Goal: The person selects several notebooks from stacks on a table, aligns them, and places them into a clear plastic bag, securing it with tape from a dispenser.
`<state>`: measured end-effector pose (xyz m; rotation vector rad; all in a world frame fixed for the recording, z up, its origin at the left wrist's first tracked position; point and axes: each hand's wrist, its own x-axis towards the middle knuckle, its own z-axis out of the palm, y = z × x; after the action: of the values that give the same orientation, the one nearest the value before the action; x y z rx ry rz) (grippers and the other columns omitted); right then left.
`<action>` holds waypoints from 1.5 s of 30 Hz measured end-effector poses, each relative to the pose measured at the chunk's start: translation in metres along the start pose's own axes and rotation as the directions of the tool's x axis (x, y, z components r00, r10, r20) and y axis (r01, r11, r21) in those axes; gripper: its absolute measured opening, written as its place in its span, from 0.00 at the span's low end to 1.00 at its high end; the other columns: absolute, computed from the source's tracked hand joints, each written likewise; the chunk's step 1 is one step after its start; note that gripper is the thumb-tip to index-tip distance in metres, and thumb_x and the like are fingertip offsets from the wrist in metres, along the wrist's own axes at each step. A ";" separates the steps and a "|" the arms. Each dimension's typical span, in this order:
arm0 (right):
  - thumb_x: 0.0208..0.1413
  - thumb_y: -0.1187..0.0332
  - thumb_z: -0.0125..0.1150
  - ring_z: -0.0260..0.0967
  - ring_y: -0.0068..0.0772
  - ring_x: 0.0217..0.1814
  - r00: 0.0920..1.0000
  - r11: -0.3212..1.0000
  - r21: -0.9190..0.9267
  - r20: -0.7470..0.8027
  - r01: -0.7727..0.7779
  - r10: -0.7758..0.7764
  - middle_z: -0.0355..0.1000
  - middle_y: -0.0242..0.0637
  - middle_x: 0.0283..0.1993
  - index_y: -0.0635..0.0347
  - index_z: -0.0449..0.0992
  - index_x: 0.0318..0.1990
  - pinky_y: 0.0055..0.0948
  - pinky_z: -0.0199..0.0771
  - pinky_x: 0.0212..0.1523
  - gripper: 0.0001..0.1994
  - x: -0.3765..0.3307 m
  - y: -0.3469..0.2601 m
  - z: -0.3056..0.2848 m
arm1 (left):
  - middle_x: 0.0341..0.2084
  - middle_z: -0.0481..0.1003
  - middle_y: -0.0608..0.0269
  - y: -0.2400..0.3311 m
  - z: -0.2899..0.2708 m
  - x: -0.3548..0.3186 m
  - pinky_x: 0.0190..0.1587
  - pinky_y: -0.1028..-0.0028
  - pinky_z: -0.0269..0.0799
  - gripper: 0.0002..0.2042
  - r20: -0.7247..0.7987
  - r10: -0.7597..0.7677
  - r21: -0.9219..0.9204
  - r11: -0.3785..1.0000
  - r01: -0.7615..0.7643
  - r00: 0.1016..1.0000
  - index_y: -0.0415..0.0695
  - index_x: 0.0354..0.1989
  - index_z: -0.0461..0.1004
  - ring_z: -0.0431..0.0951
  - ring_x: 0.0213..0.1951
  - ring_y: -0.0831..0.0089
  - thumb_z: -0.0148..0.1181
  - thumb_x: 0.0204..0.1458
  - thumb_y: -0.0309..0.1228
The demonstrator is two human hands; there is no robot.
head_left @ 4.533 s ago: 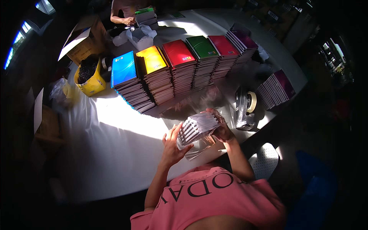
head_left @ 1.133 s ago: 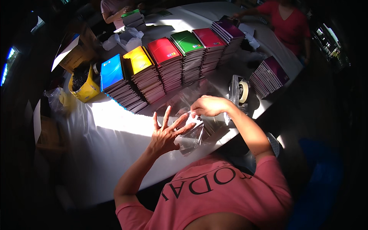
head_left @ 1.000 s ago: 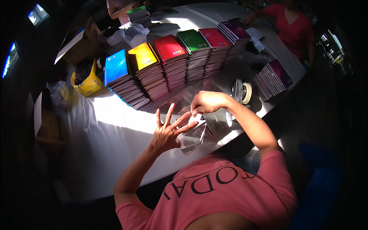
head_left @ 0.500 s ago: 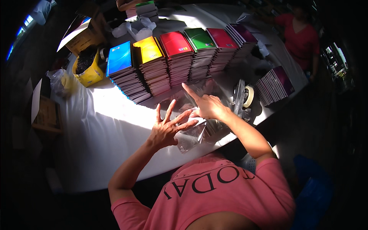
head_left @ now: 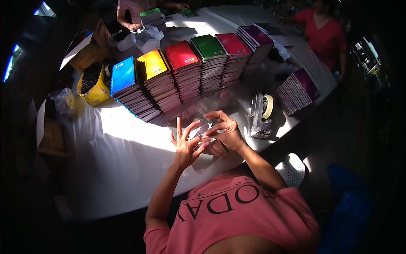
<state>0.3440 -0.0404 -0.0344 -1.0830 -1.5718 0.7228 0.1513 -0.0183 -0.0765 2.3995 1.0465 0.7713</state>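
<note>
Above the near part of the white table (head_left: 127, 186), both of my hands work at a piece of clear plastic packaging (head_left: 202, 128). My left hand (head_left: 185, 148) pinches its near edge between thumb and forefinger, the other fingers raised and spread. From the other side my right hand (head_left: 226, 132) grips the plastic with curled fingers. Under the hands lies more clear plastic, partly hidden. Just beyond stand tall stacks of spiral notebooks: blue notebooks (head_left: 124, 75), yellow notebooks (head_left: 156, 64), red notebooks (head_left: 182, 55), green notebooks (head_left: 208, 46), crimson notebooks (head_left: 233, 44) and purple notebooks (head_left: 255, 36).
Right of my hands sits a tape dispenser (head_left: 257, 118) with a tape roll (head_left: 267, 106), beside another purple notebook stack (head_left: 296, 93). A yellow bin (head_left: 96, 94) and cardboard boxes (head_left: 53, 136) stand left. Two people (head_left: 325, 36) are across the table. A white stool (head_left: 292, 170) is at right.
My right hand's pointing forefinger has bent in, and the hand has come down onto the plastic. The left hand has shifted slightly right. The whole view has shifted a little.
</note>
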 end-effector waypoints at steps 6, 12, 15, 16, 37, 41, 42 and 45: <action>0.33 0.56 0.77 0.60 0.35 0.58 0.941 0.963 0.020 0.217 -0.270 0.259 0.61 0.46 0.57 0.51 0.45 0.68 0.30 0.59 0.57 0.54 -0.014 0.028 -0.002 | 0.52 0.62 0.56 -0.001 -0.007 0.028 0.55 0.64 0.61 0.09 -0.075 -0.177 -0.509 0.853 0.115 0.981 0.50 0.28 0.82 0.60 0.59 0.59 0.72 0.36 0.35; 0.35 0.80 0.71 0.65 0.27 0.46 0.916 0.924 0.144 0.250 -0.355 0.313 0.68 0.39 0.41 0.48 0.40 0.69 0.30 0.64 0.52 0.55 0.006 0.045 0.022 | 0.52 0.59 0.55 -0.011 -0.005 0.047 0.40 0.73 0.74 0.34 -0.244 -0.027 -0.167 0.986 -0.015 0.969 0.50 0.54 0.70 0.73 0.42 0.66 0.75 0.33 0.28; 0.36 0.82 0.70 0.68 0.25 0.41 0.919 0.889 0.273 0.256 -0.368 0.301 0.70 0.38 0.36 0.46 0.37 0.69 0.28 0.67 0.47 0.55 0.015 0.041 0.017 | 0.53 0.59 0.53 -0.011 -0.010 0.043 0.42 0.70 0.75 0.51 -0.104 -0.445 -0.833 0.527 0.166 0.889 0.58 0.67 0.46 0.73 0.42 0.63 0.75 0.34 0.31; 0.36 0.82 0.70 0.69 0.24 0.37 0.896 0.850 0.300 0.245 -0.433 0.370 0.70 0.37 0.32 0.45 0.35 0.70 0.25 0.69 0.43 0.56 0.017 0.036 0.017 | 0.52 0.61 0.52 -0.024 -0.015 0.032 0.42 0.67 0.76 0.59 0.094 -0.401 -0.868 0.415 0.272 0.911 0.59 0.68 0.31 0.74 0.42 0.62 0.76 0.34 0.31; 0.42 0.72 0.67 0.69 0.35 0.50 0.960 0.892 -0.448 0.222 -0.053 0.168 0.71 0.34 0.44 0.54 0.78 0.31 0.46 0.52 0.59 0.07 0.019 0.014 0.010 | 0.33 0.76 0.68 -0.010 -0.001 0.026 0.53 0.61 0.56 0.09 -0.117 -0.223 -0.370 0.914 0.166 0.968 0.45 0.31 0.73 0.67 0.52 0.65 0.62 0.39 0.25; 0.42 0.70 0.66 0.58 0.35 0.61 0.991 0.809 -0.583 0.137 0.078 0.003 0.63 0.29 0.54 0.50 0.76 0.29 0.56 0.46 0.60 0.06 0.007 0.013 0.010 | 0.36 0.77 0.75 0.017 -0.030 0.024 0.52 0.56 0.46 0.30 0.034 -0.298 -0.199 0.933 0.299 0.954 0.50 0.55 0.63 0.63 0.58 0.68 0.65 0.40 0.33; 0.40 0.71 0.66 0.54 0.37 0.65 0.993 0.801 -0.594 0.115 0.078 -0.012 0.62 0.29 0.57 0.49 0.76 0.27 0.59 0.44 0.59 0.06 0.006 0.012 0.012 | 0.37 0.77 0.75 0.026 -0.043 0.020 0.52 0.55 0.46 0.36 0.042 -0.258 -0.202 0.944 0.261 0.965 0.51 0.60 0.58 0.62 0.59 0.69 0.67 0.39 0.33; 0.38 0.72 0.64 0.52 0.37 0.66 0.990 0.666 -0.735 0.135 0.126 -0.038 0.61 0.30 0.60 0.48 0.77 0.27 0.63 0.41 0.59 0.06 0.003 0.001 0.016 | 0.39 0.77 0.77 0.028 -0.041 0.012 0.51 0.54 0.45 0.51 0.005 -0.124 -0.049 0.991 0.124 0.992 0.51 0.68 0.46 0.63 0.60 0.72 0.72 0.34 0.38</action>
<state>0.3290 -0.0357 -0.0379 -1.5582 -2.0724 0.0253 0.1476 -0.0211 -0.0259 2.2694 1.1502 0.7428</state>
